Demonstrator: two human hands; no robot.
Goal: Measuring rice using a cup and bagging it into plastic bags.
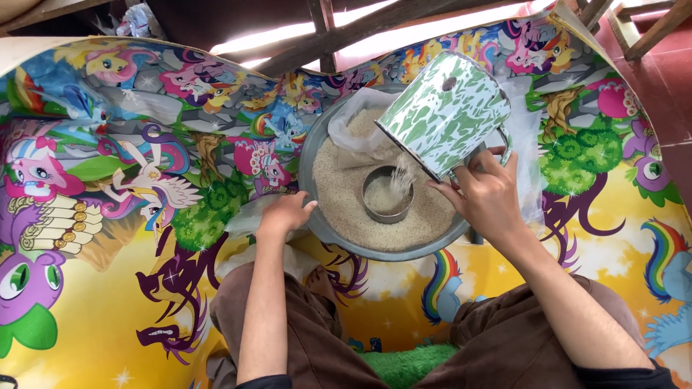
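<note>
The right hand grips the handle of a green-and-white speckled enamel mug, tipped mouth-down so that white rice grains stream from its lip into a small round metal tin. That tin stands sunk in the rice at the middle of a wide grey metal basin, with the mug above it at about one o'clock. The left hand rests loosely curled on the basin's rim at eight o'clock (holding nothing that shows). A clear plastic bag lies in the basin at eleven o'clock. Everything sits on a bright cartoon-pony floor mat; brown trousers show at six o'clock.
</note>
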